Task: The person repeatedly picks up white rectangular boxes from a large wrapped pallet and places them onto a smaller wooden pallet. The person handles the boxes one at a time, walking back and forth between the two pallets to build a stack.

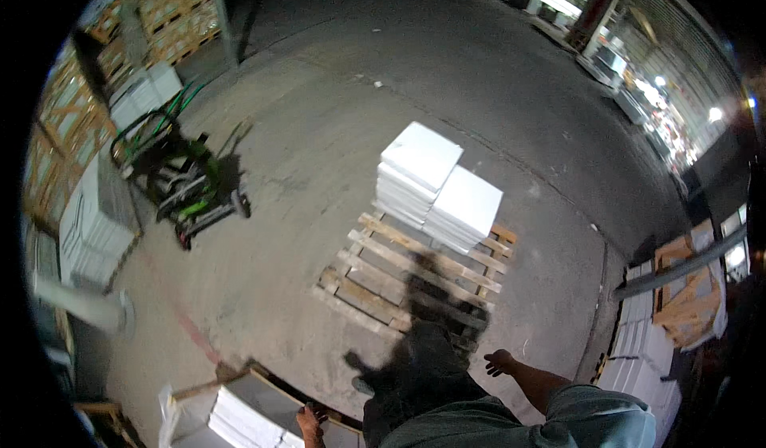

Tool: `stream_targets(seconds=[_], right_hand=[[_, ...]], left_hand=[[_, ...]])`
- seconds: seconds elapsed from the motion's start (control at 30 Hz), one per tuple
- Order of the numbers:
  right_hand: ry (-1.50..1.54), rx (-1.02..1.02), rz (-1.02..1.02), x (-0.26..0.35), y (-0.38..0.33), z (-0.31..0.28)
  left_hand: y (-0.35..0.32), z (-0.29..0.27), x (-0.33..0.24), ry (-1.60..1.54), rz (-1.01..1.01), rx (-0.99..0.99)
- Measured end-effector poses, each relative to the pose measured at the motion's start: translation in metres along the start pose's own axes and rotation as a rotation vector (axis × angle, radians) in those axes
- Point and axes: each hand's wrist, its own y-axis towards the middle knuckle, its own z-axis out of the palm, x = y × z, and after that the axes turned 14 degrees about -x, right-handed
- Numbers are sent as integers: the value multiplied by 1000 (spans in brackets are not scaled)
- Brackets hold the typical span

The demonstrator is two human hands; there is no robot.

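Concrete warehouse floor (303, 153); from the body (463, 424) I see white stacks (448, 199) on pallet (379, 250), 12 o'clock; right hand (500, 362), 2 o'clock, loosely spread, empty; left hand (311, 424), 9 o'clock, by crate (275, 380), grip I can't tell.

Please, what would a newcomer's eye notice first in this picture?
Probably the taller white stack and the lower white stack beside it, at the far end of the wooden pallet, near the picture's middle. Next may come the black-and-green wheeled cart at left, then the right hand, held out near the bottom.
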Motion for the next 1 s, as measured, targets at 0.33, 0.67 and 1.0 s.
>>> stream_targets(seconds=[0.33, 0.67, 1.0], right_hand=[[-135, -105, -110, 133, 159, -147], [434, -223, -389, 272, 576, -234], [-437, -909, -862, 517, 628, -263]], left_hand=[[-45, 284, -36, -59, -91, 78], [0, 663, 35, 467, 351, 667], [-17, 966, 53, 309, -168, 591]])
